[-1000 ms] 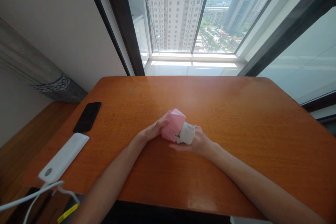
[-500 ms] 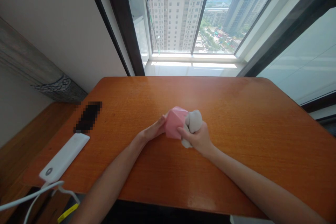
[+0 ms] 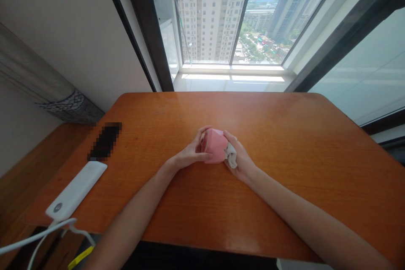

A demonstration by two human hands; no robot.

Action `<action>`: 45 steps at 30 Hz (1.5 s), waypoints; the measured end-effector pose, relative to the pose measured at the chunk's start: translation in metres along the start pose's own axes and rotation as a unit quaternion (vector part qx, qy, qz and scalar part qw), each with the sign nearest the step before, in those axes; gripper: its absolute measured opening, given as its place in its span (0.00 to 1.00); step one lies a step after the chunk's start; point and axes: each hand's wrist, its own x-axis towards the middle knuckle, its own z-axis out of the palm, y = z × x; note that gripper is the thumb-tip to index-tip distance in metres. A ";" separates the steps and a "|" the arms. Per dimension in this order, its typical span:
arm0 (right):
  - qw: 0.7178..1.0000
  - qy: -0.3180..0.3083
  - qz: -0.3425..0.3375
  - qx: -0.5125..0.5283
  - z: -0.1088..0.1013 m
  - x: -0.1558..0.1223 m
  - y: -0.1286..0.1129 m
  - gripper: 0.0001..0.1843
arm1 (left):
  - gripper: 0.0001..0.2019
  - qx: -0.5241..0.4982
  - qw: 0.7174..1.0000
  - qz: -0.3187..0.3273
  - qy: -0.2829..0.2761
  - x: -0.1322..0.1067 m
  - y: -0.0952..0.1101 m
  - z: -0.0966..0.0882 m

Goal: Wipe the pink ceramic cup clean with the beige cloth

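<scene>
A pink faceted object point(image 3: 215, 147), which looks like a small hollow container with its opening turned left, is held just above the middle of the wooden table point(image 3: 278, 135). My left hand point(image 3: 191, 152) is closed around its left end, thumb along the near side and fingers behind. From the right, my right hand point(image 3: 243, 158) grips a bunched white cloth point(image 3: 232, 155) and presses it against the container's right end. Its fingers also touch the far upper edge of the pink surface. Part of the cloth is hidden in the palm.
On the table's left lies a white power strip point(image 3: 77, 190) with white cables point(image 3: 38, 236) running off the near edge. Beyond it is a dark pixelated patch point(image 3: 105, 141). A window point(image 3: 234, 29) stands behind the table, and a grey curtain point(image 3: 47, 76) hangs at the left.
The pink container has turned, so its opening now shows on the left. My left hand has wrapped further around it. Less of the cloth shows, and my right thumb has moved to the far side.
</scene>
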 end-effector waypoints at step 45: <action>0.930 -0.016 -0.202 -0.306 -0.011 -0.007 0.002 0.28 | 0.53 0.053 0.998 0.023 0.003 -0.003 0.001 -0.002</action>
